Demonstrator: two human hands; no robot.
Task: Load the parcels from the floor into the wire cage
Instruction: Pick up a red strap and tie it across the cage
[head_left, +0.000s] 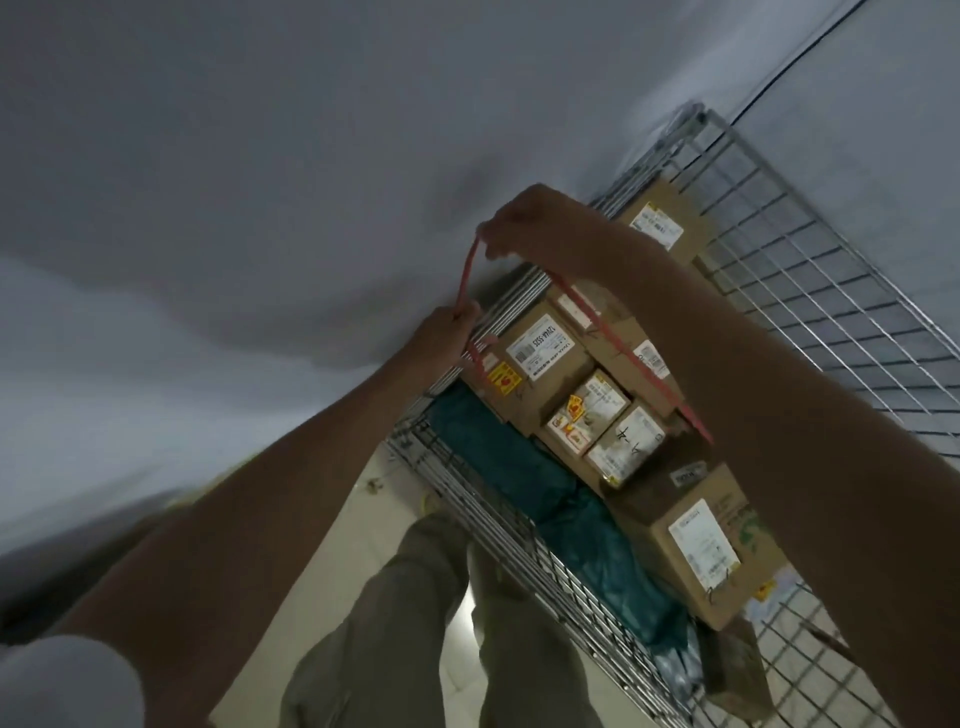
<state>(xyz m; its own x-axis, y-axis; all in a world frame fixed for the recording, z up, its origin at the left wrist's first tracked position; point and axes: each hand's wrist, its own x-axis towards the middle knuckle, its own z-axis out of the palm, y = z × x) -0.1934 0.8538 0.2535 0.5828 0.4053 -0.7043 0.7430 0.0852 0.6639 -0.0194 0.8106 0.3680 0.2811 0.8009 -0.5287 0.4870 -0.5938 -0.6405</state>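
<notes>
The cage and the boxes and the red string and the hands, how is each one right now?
wire cage: full of parcels, open toward the person.
cardboard boxes: stacked inside the cage, closed, labels showing.
teal bags: lying in the cage beside the boxes.
red strap: pulled tight across the boxes.
left hand: gripping the strap at the cage edge.
right hand: pinching the strap, held higher.

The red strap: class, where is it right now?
In the head view, the red strap runs between the left hand and right hand, across the cardboard parcels in the wire cage.
</notes>
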